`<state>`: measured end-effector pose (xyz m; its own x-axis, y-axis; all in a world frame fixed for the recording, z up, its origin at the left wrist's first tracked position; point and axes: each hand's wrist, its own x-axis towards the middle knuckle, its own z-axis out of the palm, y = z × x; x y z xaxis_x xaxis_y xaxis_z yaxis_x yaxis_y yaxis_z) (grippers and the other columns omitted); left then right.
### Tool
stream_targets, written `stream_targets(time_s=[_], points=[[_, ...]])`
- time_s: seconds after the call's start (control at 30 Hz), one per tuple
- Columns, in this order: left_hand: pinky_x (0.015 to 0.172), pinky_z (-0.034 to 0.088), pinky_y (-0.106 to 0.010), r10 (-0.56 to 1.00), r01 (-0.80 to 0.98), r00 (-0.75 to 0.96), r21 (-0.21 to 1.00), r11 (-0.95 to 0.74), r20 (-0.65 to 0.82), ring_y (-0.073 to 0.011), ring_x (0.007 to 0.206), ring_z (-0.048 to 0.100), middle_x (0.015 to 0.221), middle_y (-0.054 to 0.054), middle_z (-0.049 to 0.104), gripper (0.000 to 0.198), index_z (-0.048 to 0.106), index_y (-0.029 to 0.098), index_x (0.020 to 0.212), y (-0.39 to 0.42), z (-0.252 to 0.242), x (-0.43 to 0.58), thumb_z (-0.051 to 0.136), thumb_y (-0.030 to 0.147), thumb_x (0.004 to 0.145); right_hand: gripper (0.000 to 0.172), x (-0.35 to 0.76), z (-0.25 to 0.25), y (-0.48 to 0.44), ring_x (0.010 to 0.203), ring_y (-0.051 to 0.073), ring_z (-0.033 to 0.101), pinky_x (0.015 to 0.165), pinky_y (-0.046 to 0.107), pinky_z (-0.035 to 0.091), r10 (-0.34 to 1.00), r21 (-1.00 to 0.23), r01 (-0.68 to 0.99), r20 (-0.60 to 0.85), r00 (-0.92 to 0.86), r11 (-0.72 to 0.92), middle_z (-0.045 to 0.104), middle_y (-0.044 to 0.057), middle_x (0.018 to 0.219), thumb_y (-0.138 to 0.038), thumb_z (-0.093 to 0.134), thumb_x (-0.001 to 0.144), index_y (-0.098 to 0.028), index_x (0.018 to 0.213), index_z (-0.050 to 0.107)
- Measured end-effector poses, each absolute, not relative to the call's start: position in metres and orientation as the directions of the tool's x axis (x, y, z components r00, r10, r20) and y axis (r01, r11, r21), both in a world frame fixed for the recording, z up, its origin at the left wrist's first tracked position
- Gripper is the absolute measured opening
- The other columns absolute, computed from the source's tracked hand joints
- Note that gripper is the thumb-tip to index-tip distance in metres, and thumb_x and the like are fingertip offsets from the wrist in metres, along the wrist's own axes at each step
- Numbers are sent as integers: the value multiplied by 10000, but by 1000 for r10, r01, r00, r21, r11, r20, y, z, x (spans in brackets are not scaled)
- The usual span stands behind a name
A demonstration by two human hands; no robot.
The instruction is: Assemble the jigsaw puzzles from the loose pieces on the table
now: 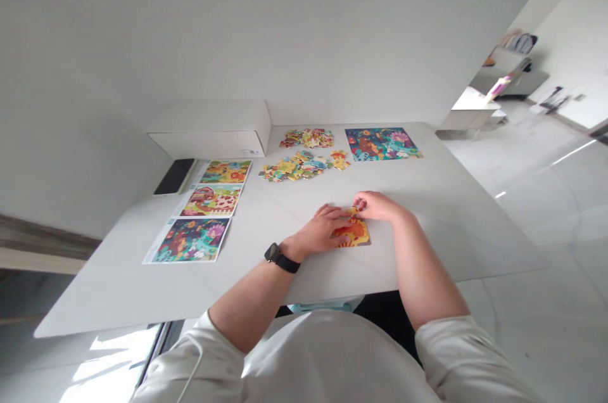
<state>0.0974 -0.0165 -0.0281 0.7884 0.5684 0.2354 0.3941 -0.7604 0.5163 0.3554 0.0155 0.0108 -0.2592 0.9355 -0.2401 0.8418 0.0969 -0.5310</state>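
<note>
A small joined section of jigsaw puzzle (pixel 357 236), yellow and orange with part of a lion, lies on the white table near its front edge. My left hand (pixel 323 229), with a black watch on its wrist, rests over the section's left side with its fingers stretched out and apart. At the section's top edge, my right hand (pixel 377 205) has its fingers pinched together on a yellow puzzle piece (pixel 352 210), mostly hidden by the fingers. Behind the hands is a pile of yellow and blue puzzle pieces (pixel 297 166), with a few joined orange ones (pixel 339 159) at its right.
A second, redder pile of pieces (pixel 308 137) lies farther back. The finished dark-blue puzzle (pixel 380 144) is at the back right. On the left are a sheet with three pictures (pixel 213 200), a black phone (pixel 175 176) and a white box (pixel 209 143) against the wall.
</note>
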Motion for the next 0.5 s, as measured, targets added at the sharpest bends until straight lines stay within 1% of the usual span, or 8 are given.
stream_targets(time_s=[0.1, 0.2, 0.27, 0.33, 0.4, 0.43, 0.47, 0.5], points=[[1297, 330, -575, 574, 377, 776, 537, -755, 262, -332, 1434, 577, 1531, -99, 672, 403, 776, 331, 1352, -16, -27, 99, 761, 421, 959, 304, 355, 9, 17, 786, 152, 693, 705, 235, 491, 931, -539, 836, -247, -268, 98, 768, -13, 913, -140, 874, 729, -237, 985, 741], [1232, 430, -519, 615, 357, 723, 592, -722, 314, -307, 1350, 642, 1462, -121, 707, 363, 786, 296, 1314, -14, -26, 100, 743, 401, 969, 287, 358, 9, 18, 821, 168, 709, 733, 248, 507, 931, -568, 817, -239, -277, 97, 778, 2, 939, -180, 878, 749, -235, 999, 748], [1177, 483, -478, 689, 350, 629, 659, -666, 361, -285, 1287, 674, 1384, -129, 737, 327, 780, 267, 1289, -12, -24, 100, 693, 394, 1000, 252, 361, 9, 20, 837, 177, 715, 748, 258, 511, 949, -584, 807, -196, -248, 90, 785, 10, 960, -229, 853, 805, -244, 1037, 756], [1098, 530, -438, 787, 342, 479, 743, -575, 389, -258, 1178, 704, 1251, -125, 770, 302, 776, 239, 1221, -8, -22, 97, 631, 429, 1037, 208, 365, 9, 22, 844, 183, 718, 756, 266, 505, 976, -588, 807, -141, -167, 53, 792, 19, 983, -280, 798, 880, -254, 1082, 759], [937, 573, -379, 887, 314, 304, 843, -437, 347, -217, 974, 713, 1065, -100, 776, 338, 760, 215, 1103, -5, -22, 94, 601, 507, 1043, 145, 367, 6, 24, 856, 193, 722, 762, 275, 491, 993, -577, 817, -97, -73, 4, 799, 31, 982, -307, 738, 936, -256, 1071, 759], [836, 572, -343, 930, 281, 224, 894, -348, 292, -190, 855, 690, 970, -78, 761, 374, 740, 208, 1045, -3, -22, 92, 601, 555, 1032, 111, 367, 4, 26, 864, 199, 723, 763, 279, 482, 996, -567, 823, -81, -37, -15, 802, 36, 972, -313, 715, 952, -254, 1037, 757], [739, 551, -310, 962, 233, 157, 938, -255, 223, -164, 749, 649, 888, -53, 736, 415, 715, 204, 998, -1, -23, 90, 611, 606, 1010, 93, 366, 2, 27, 865, 205, 722, 758, 281, 472, 998, -557, 830, -67, -15, -25, 802, 39, 953, -320, 694, 965, -253, 993, 752], [659, 516, -283, 983, 176, 105, 970, -166, 149, -141, 666, 602, 821, -30, 705, 457, 689, 203, 959, 1, -24, 89, 621, 654, 985, 111, 364, 0, 28, 853, 208, 718, 744, 283, 461, 999, -545, 838, -54, -3, -27, 799, 39, 924, -335, 675, 977, -253, 946, 744]])
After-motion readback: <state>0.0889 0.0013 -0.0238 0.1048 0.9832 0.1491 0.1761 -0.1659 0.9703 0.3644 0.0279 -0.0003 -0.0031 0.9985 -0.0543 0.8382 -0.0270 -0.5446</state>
